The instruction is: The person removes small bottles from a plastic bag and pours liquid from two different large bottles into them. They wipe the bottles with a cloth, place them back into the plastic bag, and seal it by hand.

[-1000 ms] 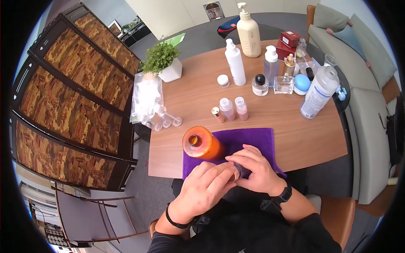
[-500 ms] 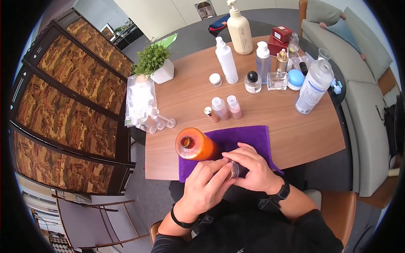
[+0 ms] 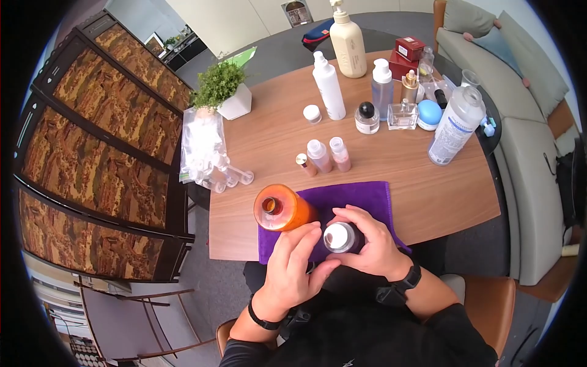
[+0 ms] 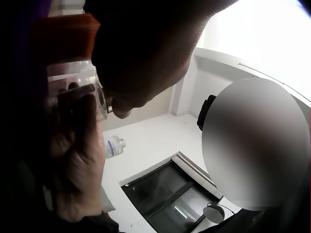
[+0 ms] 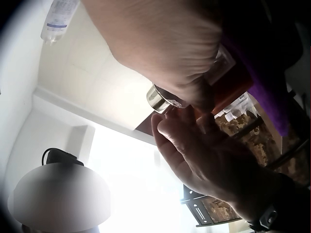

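Note:
In the head view my right hand [image 3: 373,248] grips a small round bottle [image 3: 339,237] with a shiny silvery top facing up. Its metallic end [image 5: 158,99] juts out past the fingers in the right wrist view. Just left of it, my left hand [image 3: 293,266] has its fingers extended and thumb apart, with nothing seen between them. Its fingertips lie close to a large orange bottle [image 3: 293,211], which stands uncapped on a purple cloth [image 3: 361,196]. The small bottle's lower side is hidden by the right hand.
Behind the cloth stand three small pinkish bottles [image 3: 318,153]. Toward the back right are a white spray bottle [image 3: 330,88], a cream pump bottle [image 3: 348,52], a black-capped perfume bottle [image 3: 367,119] and a large clear bottle [image 3: 452,131]. A plant [image 3: 235,101] and plastic bags [image 3: 202,144] sit left.
The left hand has come away from the small bottle's top and moved slightly left, its fingers opening. The right hand has tipped the bottle so its silvery top shows.

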A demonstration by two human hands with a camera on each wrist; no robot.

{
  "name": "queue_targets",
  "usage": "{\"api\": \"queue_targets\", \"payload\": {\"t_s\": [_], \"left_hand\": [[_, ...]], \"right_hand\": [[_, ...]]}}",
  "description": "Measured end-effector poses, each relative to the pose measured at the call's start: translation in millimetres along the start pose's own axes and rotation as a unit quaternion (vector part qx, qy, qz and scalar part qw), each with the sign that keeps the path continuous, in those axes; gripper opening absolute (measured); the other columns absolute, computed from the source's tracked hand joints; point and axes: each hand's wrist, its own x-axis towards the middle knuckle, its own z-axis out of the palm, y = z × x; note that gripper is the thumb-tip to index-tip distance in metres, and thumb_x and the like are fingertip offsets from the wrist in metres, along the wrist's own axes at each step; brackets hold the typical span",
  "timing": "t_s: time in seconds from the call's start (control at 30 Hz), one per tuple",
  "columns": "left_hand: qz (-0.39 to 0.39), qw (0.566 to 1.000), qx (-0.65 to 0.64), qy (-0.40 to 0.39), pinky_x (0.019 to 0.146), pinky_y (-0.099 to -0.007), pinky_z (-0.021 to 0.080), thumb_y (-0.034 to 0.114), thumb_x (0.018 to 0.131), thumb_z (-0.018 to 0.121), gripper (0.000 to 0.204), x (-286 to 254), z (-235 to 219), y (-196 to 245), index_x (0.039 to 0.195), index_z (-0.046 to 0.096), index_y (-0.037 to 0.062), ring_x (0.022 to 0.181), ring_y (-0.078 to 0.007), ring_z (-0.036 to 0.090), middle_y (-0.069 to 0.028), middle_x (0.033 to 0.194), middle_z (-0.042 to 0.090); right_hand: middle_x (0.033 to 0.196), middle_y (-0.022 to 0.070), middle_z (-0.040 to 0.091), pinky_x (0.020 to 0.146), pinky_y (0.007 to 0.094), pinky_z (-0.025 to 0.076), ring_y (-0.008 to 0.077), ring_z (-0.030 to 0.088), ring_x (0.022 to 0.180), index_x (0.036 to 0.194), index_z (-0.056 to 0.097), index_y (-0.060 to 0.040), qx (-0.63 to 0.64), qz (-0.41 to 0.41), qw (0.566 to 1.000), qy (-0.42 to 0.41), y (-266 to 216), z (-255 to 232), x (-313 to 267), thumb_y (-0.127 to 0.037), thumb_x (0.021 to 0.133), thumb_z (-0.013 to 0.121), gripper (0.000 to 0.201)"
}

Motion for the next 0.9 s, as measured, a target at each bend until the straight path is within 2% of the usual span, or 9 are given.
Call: {"api": "queue_targets", "payload": {"t_s": [0.1,0.33,0.6,0.77,0.9], "left_hand": [[0.032,0.999,0.017,-0.019,0.089,-0.0396,0.064,0.014,0.085,0.094,0.066,4,-1,-3,0.139,0.061,-0.0038,0.114,-0.0387,0.073,-0.0270,0.135,0.069],[0.026,0.999,0.009,-0.029,0.086,-0.0408,0.065,0.000,0.081,0.089,0.059,14,11,6,0.135,0.066,-0.0038,0.106,-0.0376,0.076,-0.0242,0.131,0.072],[0.033,0.999,0.001,-0.022,0.082,-0.0386,0.066,0.005,0.083,0.090,0.056,14,8,4,0.134,0.068,-0.0034,0.103,-0.0354,0.077,-0.0231,0.132,0.072],[0.041,0.999,-0.023,0.008,0.072,-0.0337,0.065,0.014,0.083,0.095,0.056,8,0,4,0.131,0.070,-0.0017,0.092,-0.0294,0.078,-0.0222,0.132,0.072],[0.062,0.997,-0.020,0.047,0.068,-0.0321,0.063,0.016,0.083,0.096,0.057,0,0,-1,0.131,0.070,-0.0006,0.088,-0.0269,0.077,-0.0214,0.131,0.072]], "right_hand": [[0.128,0.0168,0.075,0.120,0.0534,0.048,0.0358,0.071,0.121,0.144,0.064,-0.0026,-0.010,-0.013,1.000,0.004,1,0,2,-0.014,0.077,0.095,0.075],[0.127,0.0163,0.075,0.119,0.0542,0.050,0.0352,0.072,0.119,0.132,0.070,-0.0005,-0.049,-0.042,0.998,0.009,6,1,0,-0.008,0.074,0.092,0.062],[0.128,0.0156,0.076,0.118,0.0544,0.050,0.0347,0.074,0.117,0.133,0.070,-0.0012,-0.058,-0.040,0.998,0.006,6,1,0,-0.008,0.073,0.093,0.064],[0.126,0.0139,0.077,0.119,0.0546,0.049,0.0337,0.075,0.116,0.134,0.071,-0.0037,-0.059,-0.021,0.998,0.005,0,0,2,-0.011,0.072,0.096,0.067],[0.126,0.0134,0.078,0.119,0.0546,0.049,0.0328,0.075,0.117,0.134,0.071,-0.0045,-0.034,-0.003,0.999,-0.003,2,0,0,-0.011,0.072,0.096,0.067]]}}
